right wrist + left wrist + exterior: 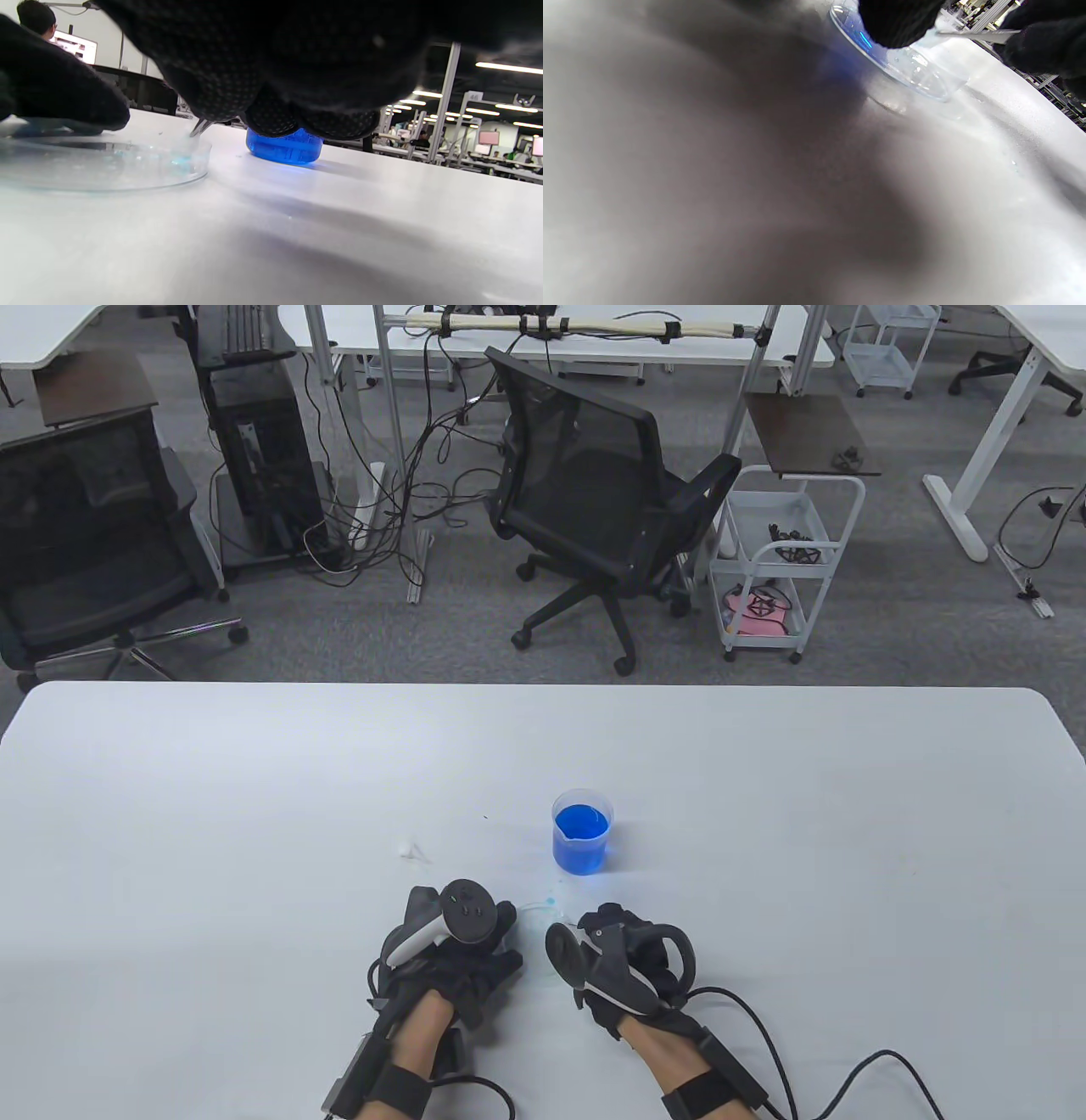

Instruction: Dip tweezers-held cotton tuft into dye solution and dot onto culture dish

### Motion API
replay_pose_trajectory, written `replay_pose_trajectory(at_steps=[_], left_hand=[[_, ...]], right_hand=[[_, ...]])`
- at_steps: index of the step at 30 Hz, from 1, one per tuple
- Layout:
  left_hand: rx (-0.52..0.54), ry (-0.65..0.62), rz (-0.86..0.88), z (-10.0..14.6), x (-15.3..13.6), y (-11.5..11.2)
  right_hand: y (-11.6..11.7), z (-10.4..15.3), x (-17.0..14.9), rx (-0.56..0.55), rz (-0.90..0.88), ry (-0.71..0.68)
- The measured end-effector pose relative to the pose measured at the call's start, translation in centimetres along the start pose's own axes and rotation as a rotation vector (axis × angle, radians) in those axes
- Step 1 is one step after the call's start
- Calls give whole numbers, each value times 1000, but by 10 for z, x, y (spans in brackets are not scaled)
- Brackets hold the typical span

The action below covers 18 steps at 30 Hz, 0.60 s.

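Observation:
A clear culture dish (536, 923) lies on the white table between my two hands. My left hand (496, 943) holds its left rim; a fingertip (899, 23) rests on the dish (916, 72). My right hand (598, 940) grips metal tweezers (980, 35). Their tip (198, 127) points down into the dish (106, 169), where a pale blue smear (182, 161) shows. Whether a tuft is in the tip I cannot tell. A small beaker of blue dye (581, 831) stands just beyond the dish, and shows behind my fingers in the right wrist view (283, 149).
A small white cotton tuft (411, 848) lies on the table to the left of the beaker. Glove cables (848, 1069) trail off the table's near edge at the right. Office chairs and a cart stand beyond the far edge.

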State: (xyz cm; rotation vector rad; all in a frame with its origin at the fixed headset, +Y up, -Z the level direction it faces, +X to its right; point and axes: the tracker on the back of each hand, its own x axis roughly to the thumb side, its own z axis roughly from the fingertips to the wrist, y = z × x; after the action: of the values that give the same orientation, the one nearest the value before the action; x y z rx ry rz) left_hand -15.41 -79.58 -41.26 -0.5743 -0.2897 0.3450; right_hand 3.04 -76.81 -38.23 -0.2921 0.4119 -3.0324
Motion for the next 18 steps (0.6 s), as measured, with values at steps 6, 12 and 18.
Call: replay_pose_trajectory(at_steps=[6, 12, 18], left_hand=[[0, 0, 0, 0, 0, 0], [0, -2, -2, 0, 0, 0], [0, -2, -4, 0, 1, 0]], right_hand=[[1, 1, 2, -4, 7, -5], [-11, 1, -2, -71, -40, 19], [-13, 1, 3, -95, -64, 14]])
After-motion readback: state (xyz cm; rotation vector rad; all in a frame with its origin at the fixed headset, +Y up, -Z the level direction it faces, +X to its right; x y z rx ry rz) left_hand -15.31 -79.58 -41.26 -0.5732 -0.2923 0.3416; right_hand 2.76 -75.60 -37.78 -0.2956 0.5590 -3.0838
